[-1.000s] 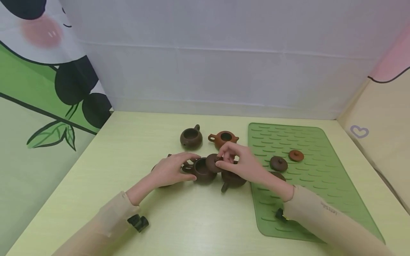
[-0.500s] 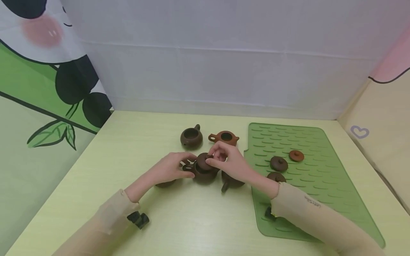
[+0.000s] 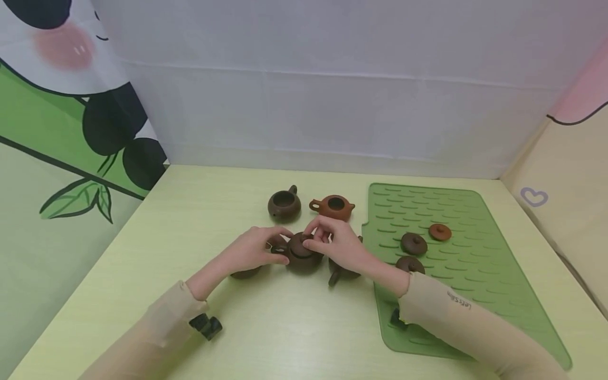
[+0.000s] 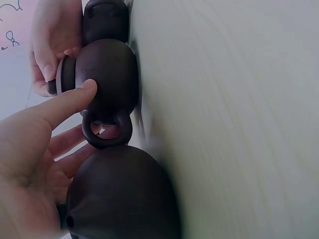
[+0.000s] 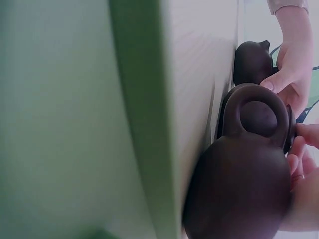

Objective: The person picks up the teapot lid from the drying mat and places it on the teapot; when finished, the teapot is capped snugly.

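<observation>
In the head view, a dark brown teapot point(image 3: 305, 264) stands mid-table with its handle toward my left hand point(image 3: 254, 247). That hand steadies the pot near the handle, thumb on one side and fingers on the other; the left wrist view shows the thumb against the body. My right hand point(image 3: 338, 244) pinches the knob of a dark brown lid point(image 3: 298, 245). The lid point(image 4: 67, 74) sits at the pot's mouth, slightly tilted or raised; whether it is fully seated I cannot tell. Another dark teapot point(image 3: 245, 273) is mostly hidden under the left hand.
A dark teapot point(image 3: 345, 268) stands right of the held one, partly behind the right hand. Behind are a lidless brown teapot point(image 3: 284, 211) and a lidless reddish teapot point(image 3: 334, 208). The green mat point(image 3: 456, 306) carries a reddish lid point(image 3: 440, 232) and dark lids point(image 3: 414, 244).
My right hand has brought the lid leftward and down from beside the teapot onto its mouth. The left hand has stayed nearly still at the pot.
</observation>
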A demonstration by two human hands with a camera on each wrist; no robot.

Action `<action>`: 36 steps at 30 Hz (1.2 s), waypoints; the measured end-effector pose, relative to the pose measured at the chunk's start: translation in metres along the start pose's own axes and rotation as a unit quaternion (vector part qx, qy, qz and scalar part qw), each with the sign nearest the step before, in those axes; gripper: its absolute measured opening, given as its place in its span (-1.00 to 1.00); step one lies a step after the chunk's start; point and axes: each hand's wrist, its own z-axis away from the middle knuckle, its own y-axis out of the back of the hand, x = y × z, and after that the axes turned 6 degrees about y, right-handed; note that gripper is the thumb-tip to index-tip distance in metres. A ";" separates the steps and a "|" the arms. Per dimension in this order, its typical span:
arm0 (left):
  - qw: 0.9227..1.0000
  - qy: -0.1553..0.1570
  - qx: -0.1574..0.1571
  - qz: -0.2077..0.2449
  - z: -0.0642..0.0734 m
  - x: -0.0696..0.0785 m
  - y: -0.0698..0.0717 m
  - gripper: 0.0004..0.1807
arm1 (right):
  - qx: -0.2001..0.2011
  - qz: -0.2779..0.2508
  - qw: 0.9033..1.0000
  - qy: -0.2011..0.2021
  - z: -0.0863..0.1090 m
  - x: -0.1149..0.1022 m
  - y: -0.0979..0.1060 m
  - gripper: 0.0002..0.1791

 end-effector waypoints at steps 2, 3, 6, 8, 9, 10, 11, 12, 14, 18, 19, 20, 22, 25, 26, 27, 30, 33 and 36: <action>1.000 0.001 0.000 0.001 0.000 0.000 0.000 -0.48 | -0.003 0.003 1.000 -0.004 0.000 0.001 0.000 -0.88; 1.000 0.001 0.000 0.001 0.000 0.000 0.000 -0.48 | -0.005 0.005 1.000 -0.005 0.000 0.002 0.000 -0.88; 1.000 0.002 0.002 -0.004 0.001 0.000 0.000 -0.48 | -0.011 0.014 1.000 -0.008 -0.001 0.003 0.000 -0.89; 1.000 0.003 0.003 -0.005 0.001 0.001 0.000 -0.47 | -0.015 0.021 1.000 -0.008 -0.001 0.003 0.000 -0.89; 1.000 0.003 0.003 -0.006 0.001 0.001 0.000 -0.47 | -0.016 0.024 1.000 -0.007 -0.001 0.003 0.000 -0.89; 1.000 0.004 0.003 -0.007 0.001 0.001 0.000 -0.47 | -0.017 0.026 1.000 -0.005 -0.001 0.003 0.000 -0.89; 1.000 0.004 0.003 -0.008 0.001 0.001 0.000 -0.47 | -0.017 0.028 0.999 -0.005 -0.001 0.002 0.000 -0.89; 1.000 0.004 0.003 -0.008 0.001 0.001 0.000 -0.47 | -0.018 0.030 0.999 -0.004 -0.001 0.002 0.000 -0.89; 1.000 0.004 0.004 -0.008 0.001 0.001 0.000 -0.47 | -0.019 0.033 0.999 -0.003 -0.001 0.002 0.000 -0.89; 1.000 0.004 0.005 -0.009 0.001 0.001 0.000 -0.47 | -0.025 0.036 0.999 -0.005 -0.001 0.001 0.000 -0.88; 1.000 0.004 0.005 -0.008 0.002 0.001 0.000 -0.48 | -0.026 0.037 0.999 -0.006 -0.001 0.001 0.000 -0.88; 1.000 0.005 0.005 -0.007 0.002 0.001 0.000 -0.47 | -0.027 0.037 0.999 -0.006 -0.001 0.001 0.000 -0.88; 1.000 0.005 0.005 -0.006 0.003 0.002 0.000 -0.48 | -0.029 0.038 0.999 -0.004 -0.001 0.001 0.000 -0.88; 1.000 0.005 0.005 -0.005 0.003 0.003 0.001 -0.48 | -0.031 0.038 0.999 0.002 -0.001 0.002 0.000 -0.88; 1.000 0.005 0.005 -0.006 0.003 0.003 0.001 -0.48 | -0.031 0.037 0.999 0.005 0.000 0.002 0.000 -0.87; 1.000 0.005 0.004 -0.007 0.003 0.003 0.001 -0.48 | -0.031 0.037 0.999 0.006 0.000 0.002 0.000 -0.87; 1.000 0.006 0.005 -0.009 0.003 0.003 0.001 -0.48 | -0.030 0.036 0.999 0.008 0.000 0.001 0.000 -0.87; 1.000 0.005 0.005 -0.010 0.003 0.003 0.001 -0.48 | -0.031 0.038 0.999 0.009 -0.001 0.001 0.001 -0.87; 1.000 0.003 0.003 -0.011 0.003 0.004 0.002 -0.48 | -0.038 0.045 0.998 0.017 -0.001 0.001 0.003 -0.86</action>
